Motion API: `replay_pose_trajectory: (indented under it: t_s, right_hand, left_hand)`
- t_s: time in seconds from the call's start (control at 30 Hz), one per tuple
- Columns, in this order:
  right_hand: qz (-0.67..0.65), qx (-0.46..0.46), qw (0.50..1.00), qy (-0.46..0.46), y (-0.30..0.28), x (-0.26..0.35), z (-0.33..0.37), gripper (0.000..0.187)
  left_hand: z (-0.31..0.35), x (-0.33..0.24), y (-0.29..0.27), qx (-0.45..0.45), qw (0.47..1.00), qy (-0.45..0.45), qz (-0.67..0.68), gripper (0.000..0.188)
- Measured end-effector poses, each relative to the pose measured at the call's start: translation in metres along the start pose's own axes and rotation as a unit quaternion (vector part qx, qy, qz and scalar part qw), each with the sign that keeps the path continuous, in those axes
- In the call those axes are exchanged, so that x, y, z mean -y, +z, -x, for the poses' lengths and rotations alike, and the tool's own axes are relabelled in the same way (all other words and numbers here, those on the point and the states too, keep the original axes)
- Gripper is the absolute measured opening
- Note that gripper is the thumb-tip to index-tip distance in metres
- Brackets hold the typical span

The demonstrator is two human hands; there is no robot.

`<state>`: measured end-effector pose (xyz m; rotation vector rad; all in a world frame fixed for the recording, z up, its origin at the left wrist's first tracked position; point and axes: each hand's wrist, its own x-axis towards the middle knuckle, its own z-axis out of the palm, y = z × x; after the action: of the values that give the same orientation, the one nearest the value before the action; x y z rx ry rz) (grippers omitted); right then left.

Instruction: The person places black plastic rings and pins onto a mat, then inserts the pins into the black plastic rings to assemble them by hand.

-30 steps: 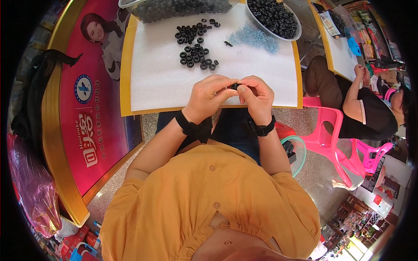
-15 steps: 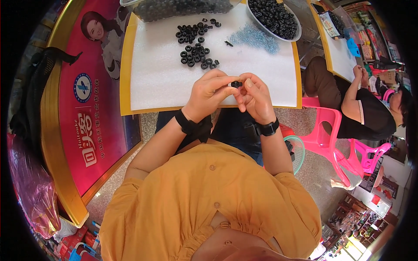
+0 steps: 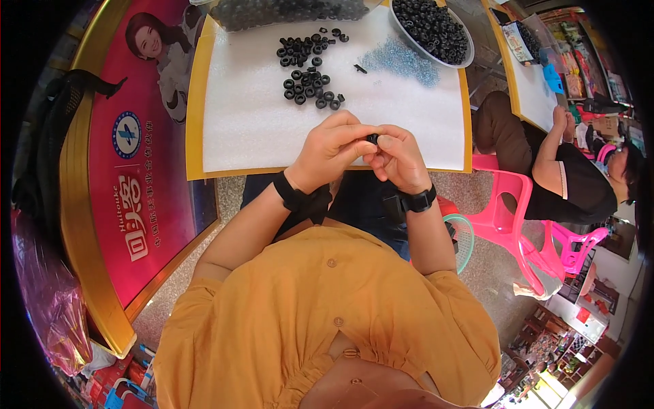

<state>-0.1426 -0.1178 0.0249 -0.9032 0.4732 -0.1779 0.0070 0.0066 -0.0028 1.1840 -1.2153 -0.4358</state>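
A small black plastic part [image 3: 372, 138] is pinched between my two hands above the near edge of the table. The fingertips of my left hand [image 3: 332, 148] grip it from one side. From the other side my right hand [image 3: 398, 155] presses its thumb and forefinger on it, hiding much of its shape. Beyond my hands lies a loose group of black rings [image 3: 310, 86], with a heap of small black parts [image 3: 300, 49] farther back. A single thin black piece [image 3: 360, 69] rests beside a spread of tiny clear-blue pieces [image 3: 402, 60].
A bowl of black parts [image 3: 432, 31] stands at the far right of the white-topped table [image 3: 252, 136], and a clear container [image 3: 286, 12] at its back. On the right are a pink chair [image 3: 503, 198] and a seated person [image 3: 586, 170]. A large pink sign [image 3: 146, 170] leans left.
My hands have drawn closer together, and the fingers now cover more of the black part. The view has shifted slightly.
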Motion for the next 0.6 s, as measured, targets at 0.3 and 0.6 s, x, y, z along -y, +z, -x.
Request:
replay_pose_trajectory:
  t_s: [0.3, 0.6]
  right_hand:
    - [0.195, -0.133, 0.937, -0.259, 0.015, -0.016, 0.0, 0.018]
    - [0.139, -0.124, 0.941, -0.284, 0.014, -0.026, 0.003, 0.015]
  left_hand:
    - [0.0, 0.001, 0.004, -0.058, 0.995, 0.013, -0.084, 0.029]
    - [0.001, -0.005, 0.006, -0.071, 0.996, -0.014, -0.045, 0.028]
